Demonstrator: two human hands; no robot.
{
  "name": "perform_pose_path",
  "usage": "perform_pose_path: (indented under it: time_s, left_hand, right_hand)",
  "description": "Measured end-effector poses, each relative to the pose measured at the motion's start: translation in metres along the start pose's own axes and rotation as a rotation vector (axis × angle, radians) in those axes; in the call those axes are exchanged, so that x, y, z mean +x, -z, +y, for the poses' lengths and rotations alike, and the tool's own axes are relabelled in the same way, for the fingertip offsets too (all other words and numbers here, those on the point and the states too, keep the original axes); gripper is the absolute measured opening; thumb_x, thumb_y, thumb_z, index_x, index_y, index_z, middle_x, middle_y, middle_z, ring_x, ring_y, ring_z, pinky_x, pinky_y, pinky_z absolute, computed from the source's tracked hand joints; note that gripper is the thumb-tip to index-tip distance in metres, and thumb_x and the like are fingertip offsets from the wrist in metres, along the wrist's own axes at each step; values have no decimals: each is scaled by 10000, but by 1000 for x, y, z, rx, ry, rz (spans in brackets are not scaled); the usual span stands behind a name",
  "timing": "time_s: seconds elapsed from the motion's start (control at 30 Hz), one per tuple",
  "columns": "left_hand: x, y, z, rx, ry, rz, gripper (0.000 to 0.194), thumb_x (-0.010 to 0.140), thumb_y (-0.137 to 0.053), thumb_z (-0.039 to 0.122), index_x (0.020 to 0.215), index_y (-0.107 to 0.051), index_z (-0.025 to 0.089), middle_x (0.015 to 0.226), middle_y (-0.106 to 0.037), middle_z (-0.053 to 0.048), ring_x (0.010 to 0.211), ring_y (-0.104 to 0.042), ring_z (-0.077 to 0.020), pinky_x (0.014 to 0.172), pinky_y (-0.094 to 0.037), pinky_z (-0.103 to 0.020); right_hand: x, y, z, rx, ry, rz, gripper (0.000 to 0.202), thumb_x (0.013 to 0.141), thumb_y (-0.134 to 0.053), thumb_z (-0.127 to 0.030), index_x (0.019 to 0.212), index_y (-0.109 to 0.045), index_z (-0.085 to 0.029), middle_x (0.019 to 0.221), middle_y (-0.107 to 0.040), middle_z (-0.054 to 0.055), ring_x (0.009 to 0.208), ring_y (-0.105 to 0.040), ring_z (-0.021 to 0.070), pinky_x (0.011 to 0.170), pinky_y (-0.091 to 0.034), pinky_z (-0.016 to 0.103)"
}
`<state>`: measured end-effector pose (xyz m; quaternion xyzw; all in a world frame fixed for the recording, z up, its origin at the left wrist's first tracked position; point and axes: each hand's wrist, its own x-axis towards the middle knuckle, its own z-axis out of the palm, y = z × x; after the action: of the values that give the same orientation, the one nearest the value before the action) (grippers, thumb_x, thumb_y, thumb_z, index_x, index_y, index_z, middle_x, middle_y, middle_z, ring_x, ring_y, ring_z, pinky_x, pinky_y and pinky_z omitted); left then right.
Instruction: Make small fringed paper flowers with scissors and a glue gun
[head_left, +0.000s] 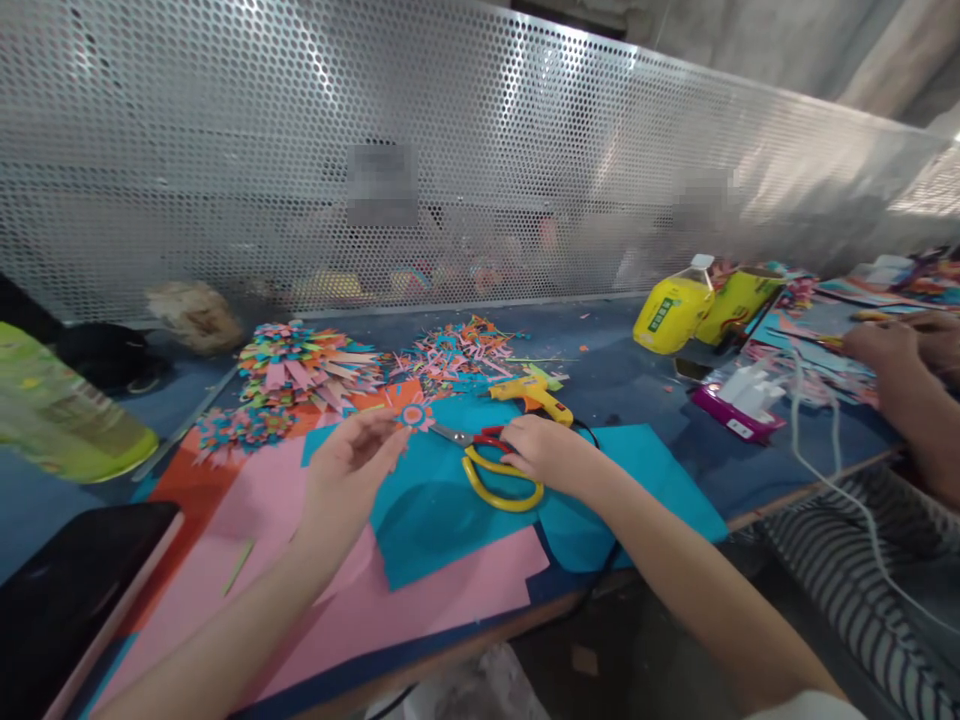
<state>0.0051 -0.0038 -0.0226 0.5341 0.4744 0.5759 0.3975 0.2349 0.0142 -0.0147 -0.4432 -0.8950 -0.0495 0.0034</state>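
Pinched in the fingers of my left hand (351, 462) is a small paper flower (415, 417), pink and blue with a round centre. My right hand (551, 455) grips scissors (504, 487) with red and yellow handles, their blades pointing left at the flower. Beneath both hands lie blue paper (427, 540) and pink paper (457, 595). Just behind the scissors a yellow glue gun (532, 393) rests on the blue sheet. Finished-looking paper flowers and fringed strips (300, 365) are heaped to the left of my left hand.
Cut paper scraps (465, 350) are piled before a perforated metal screen (450, 150). A yellow-labelled bottle (673, 310) and a purple power strip (739, 405) with white plugs stand right. A dark phone-like device (82, 590) and green bottle (67, 410) are left. Another person's hands (892, 350) work at far right.
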Motion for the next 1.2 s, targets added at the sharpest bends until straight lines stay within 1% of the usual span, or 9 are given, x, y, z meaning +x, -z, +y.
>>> perform_pose_path:
  time_s: [0.2,0.47,0.53,0.63,0.77,0.83,0.97,1.1,1.2]
  left_hand:
    - [1,0,1,21,-1,11,246,667,-672,311,851,-562,190,652,-557,45,521,-490,-64,500,-399,-188]
    - [1,1,-9,178,62,-116,297,673,-647,400,869,-585,186,740,-611,0,612,-549,-108,542,-429,-215]
    - [2,2,-13,227,83,-166,306,667,-644,419,853,-589,181,768,-629,-16,646,-574,-129,575,-450,-236]
    - [3,4,-15,284,65,-220,307,672,-630,427,849,-593,180,793,-646,-31,699,-601,-161,612,-471,-265]
    - [8,10,-14,447,10,-318,264,714,-589,395,871,-602,182,806,-667,-42,751,-623,-194,667,-487,-307]
    - [10,13,-13,630,-111,-280,232,725,-584,357,893,-611,199,880,-674,-52,843,-617,-223,762,-474,-357]
    - [6,9,-2,824,-445,-114,356,730,-593,361,1060,-573,228,1128,-601,-75,1084,-511,-263,938,-377,-427]
    - [-5,-5,10,740,-553,-194,469,747,-588,371,1186,-488,241,1119,-614,-58,1018,-565,-220,853,-468,-365]
    - [-7,-9,10,746,-704,-223,331,786,-556,308,1111,-566,247,1041,-663,-49,960,-607,-198,833,-492,-343]
  right_hand:
    - [4,-12,-4,-82,9,-14,174,847,-434,-134,882,-600,-94,821,-617,124,777,-564,229,645,-405,309]
    - [12,-5,18,342,23,208,213,862,-444,-214,729,-589,-131,746,-624,75,744,-567,170,697,-429,280]
    - [10,3,23,530,-31,283,230,881,-399,-233,786,-581,-130,737,-625,52,697,-588,135,647,-459,249]
    - [8,12,24,1152,-127,346,155,801,-538,-278,765,-589,-136,691,-638,22,601,-620,117,578,-500,234]
    - [8,13,14,1662,-149,250,171,742,-621,-283,838,-636,-142,788,-684,44,726,-665,153,682,-542,270]
    - [9,14,8,1793,-117,176,220,764,-602,-278,933,-638,-142,903,-683,70,831,-658,170,771,-533,300]
    - [8,19,-5,1937,-16,19,289,812,-550,-255,1077,-587,-143,1105,-615,103,972,-612,202,870,-489,371]
    - [7,21,-16,2012,78,-146,286,829,-519,-216,1098,-571,-136,1186,-558,121,1027,-581,214,900,-455,416]
    - [7,17,-22,2049,134,-251,283,823,-516,-185,1097,-572,-138,1144,-582,120,1006,-591,211,892,-451,430]
